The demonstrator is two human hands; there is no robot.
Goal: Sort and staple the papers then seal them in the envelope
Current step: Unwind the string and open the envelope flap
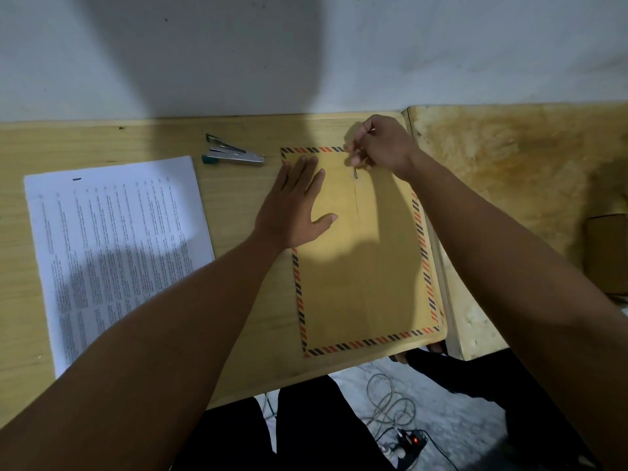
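- Brown manila envelope (360, 266) with an orange-and-dark striped border lies flat on the wooden table (244, 334), its long side running away from the person, its right edge close to the table's right edge.
- Left hand (292, 209) rests palm-down on the envelope's upper left part — fingers straight and slightly spread, thumb out to the side, holding nothing.
- Right hand (380, 144) sits at the envelope's top edge, toward its right side, fingers curled in a pinch on something small and thin; what exactly it pinches is too small to tell.
- Just below that hand, on the envelope's face, is a small metal clasp (355, 174), with a thin seam line running down from it.
- Stapler (232, 154), metal with green ends, lies on the table just left of the envelope's top left corner, apart from it.
- Stack of printed white papers (115, 246) lies well to the left of the envelope, tilted slightly, a dark mark near its top edge — it may be a staple, but I cannot tell.
- Below the envelope's near end, past the table edge, dark trousers, pale cables (390, 402) and a power strip (407, 443) with a red light show on the floor.
- Right of the envelope stands a second, rougher wooden surface (509, 171), against a white wall (339, 45).
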